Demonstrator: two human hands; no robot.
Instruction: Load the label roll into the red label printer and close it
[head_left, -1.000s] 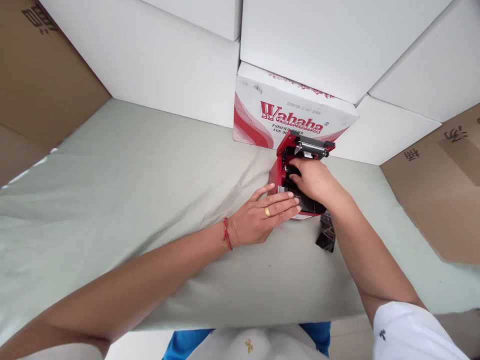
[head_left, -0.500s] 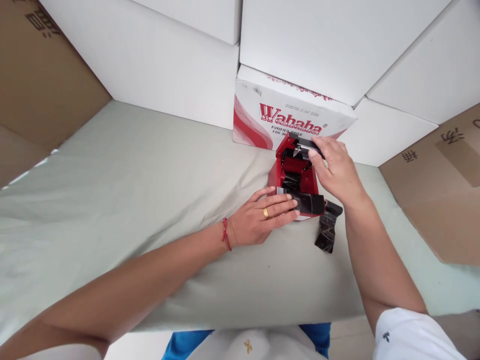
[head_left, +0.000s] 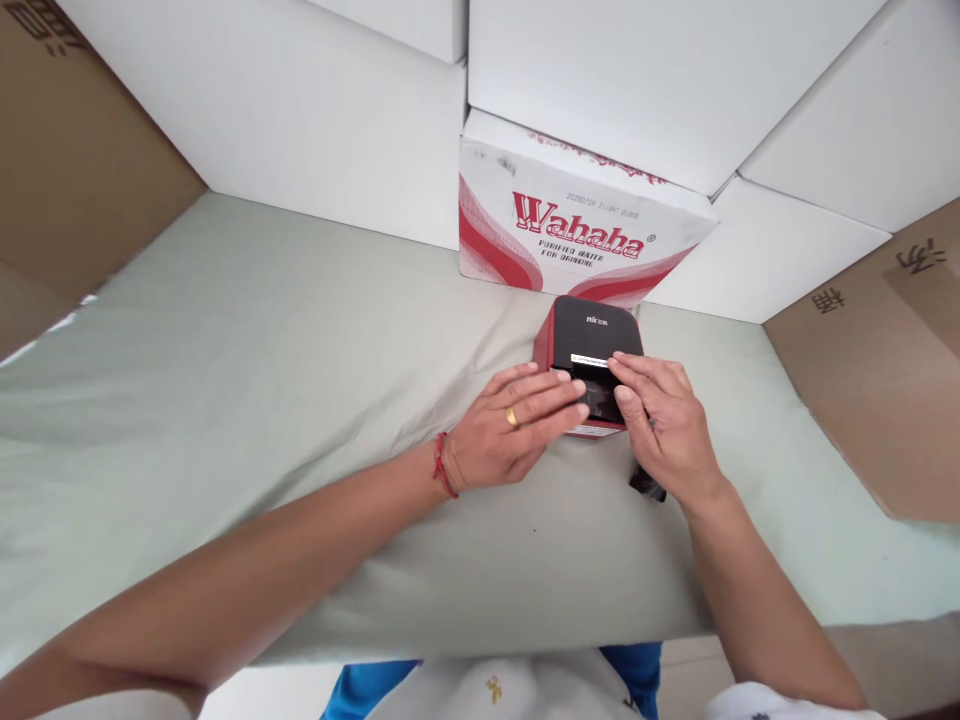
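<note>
Near the middle of the table [head_left: 360, 350], slightly right: the red machine [head_left: 544, 345] stands between your 2 hands, its black lid [head_left: 596, 322] down.
Lid: black, with pale lettering towards the far end and a white label strip [head_left: 589, 361] along its near edge.
Front opening: dark, glossy film [head_left: 600, 396] shows just below the label strip, between your fingers.
Left hand [head_left: 521, 425]: open, fingers extended together across the machine's near left part, gripping nothing; you wear 1 gold ring [head_left: 511, 415] and 1 red bracelet [head_left: 442, 465].
Right hand [head_left: 667, 425]: partly open, fingers bent, fingertips at the lid's near right edge, thumb apart and lower by the opening; nothing is clasped in view.
Black marbled strip [head_left: 647, 485]: on the table, near and right of the machine, partly hidden by your right hand.
Wahaha carton [head_left: 555, 215]: white and red, just beyond the machine.
Far side: white boxes [head_left: 337, 120] line the table behind the carton.
Left and right sides: 2 brown cardboard walls [head_left: 885, 370] with dark characters.
</note>
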